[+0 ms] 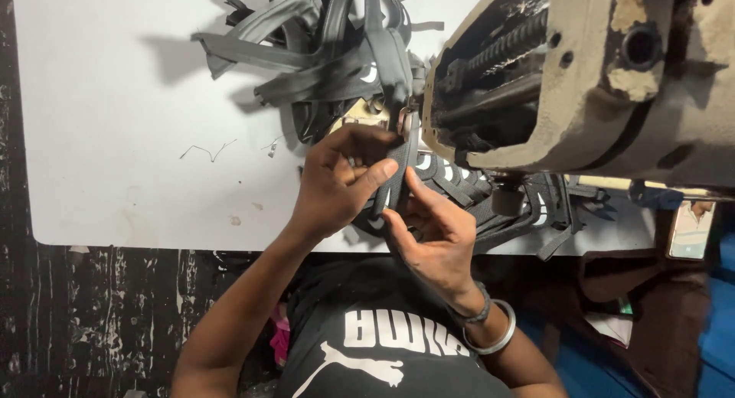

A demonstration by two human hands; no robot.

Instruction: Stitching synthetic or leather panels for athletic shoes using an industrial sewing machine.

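Where both hands (pixel 383 203) meet, black strap (pixel 396 180) pinched between

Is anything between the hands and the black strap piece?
No. Both the left hand and right hand already pinch the black strap piece directly, just below the sewing machine; nothing visible lies between.

Two hands show, a left hand (pixel 337 184) and a right hand (pixel 432 233), both on one black strap piece (pixel 400 168). One sewing machine (pixel 589 76) stands on one white bench (pixel 115 115). Two heaps of black strap pieces lie there: one heap (pixel 321 53) behind the hands, another (pixel 498 195) under the machine; single pieces are too tangled to count. The right wrist carries two bangles (pixel 490 329). One phone (pixel 690 229) lies at the right edge.
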